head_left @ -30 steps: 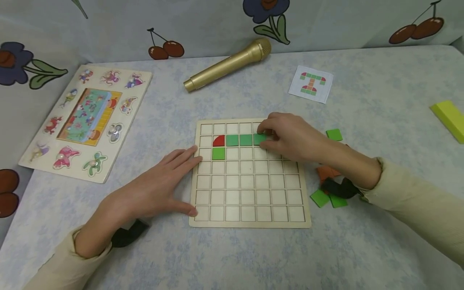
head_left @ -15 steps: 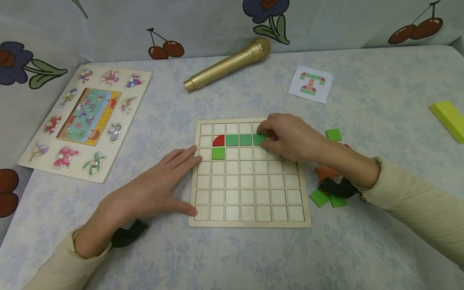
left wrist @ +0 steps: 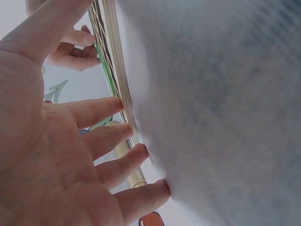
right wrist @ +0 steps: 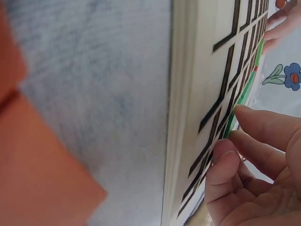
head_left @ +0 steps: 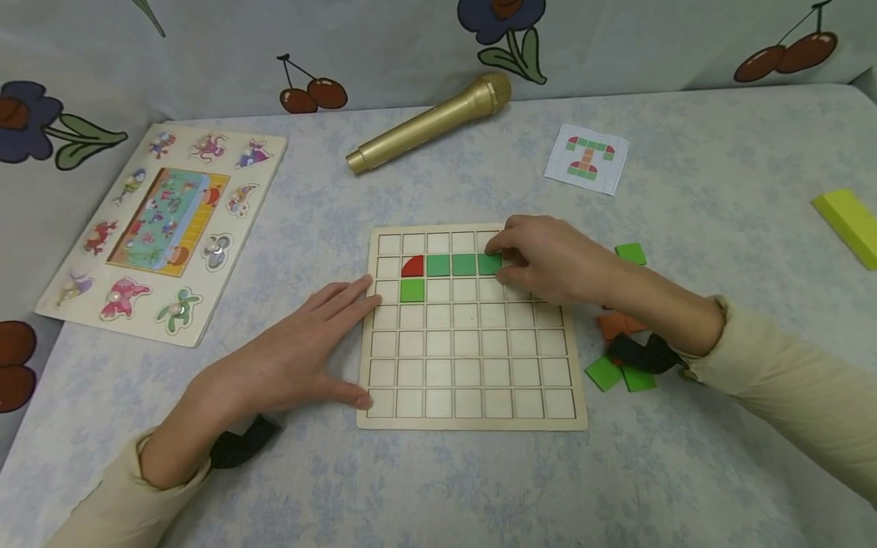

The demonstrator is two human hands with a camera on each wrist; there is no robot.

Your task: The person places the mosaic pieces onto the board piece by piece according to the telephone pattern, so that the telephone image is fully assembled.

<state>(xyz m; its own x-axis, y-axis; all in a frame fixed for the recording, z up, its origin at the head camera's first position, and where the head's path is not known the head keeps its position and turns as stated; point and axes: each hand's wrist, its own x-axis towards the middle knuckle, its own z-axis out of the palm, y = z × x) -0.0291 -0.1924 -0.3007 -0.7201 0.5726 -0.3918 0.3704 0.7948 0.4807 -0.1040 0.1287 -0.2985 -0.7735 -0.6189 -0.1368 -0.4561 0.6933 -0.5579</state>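
Observation:
A square wooden grid board (head_left: pixel 473 424) lies on the table between both hands. My left hand (head_left: pixel 281 365) rests at its left edge, thumb and fingers spread; the left wrist view shows the extended fingertips (left wrist: pixel 126 129) against the board's side. On the board's second row are a red quarter-round tile (head_left: pixel 414 266) and several green square tiles (head_left: pixel 464 265). Another green tile (head_left: pixel 412 290) sits below the red one. My right hand (head_left: pixel 551 262) pinches the row's rightmost green tile (head_left: pixel 489 264), thumb below and index above it. The hand hides the cells further right.
Loose green tiles (head_left: pixel 604 374) and orange tiles (head_left: pixel 612 327) lie right of the board, partly under my right forearm. A pattern card (head_left: pixel 588 160) and a gold microphone (head_left: pixel 432 125) lie behind. An animal peg puzzle (head_left: pixel 161 236) is at left, a yellow block (head_left: pixel 848 227) at far right.
Almost nothing moves. The right hand's thumb and fingers shift slightly at the rightmost green tile; the left hand stays at the board's edge.

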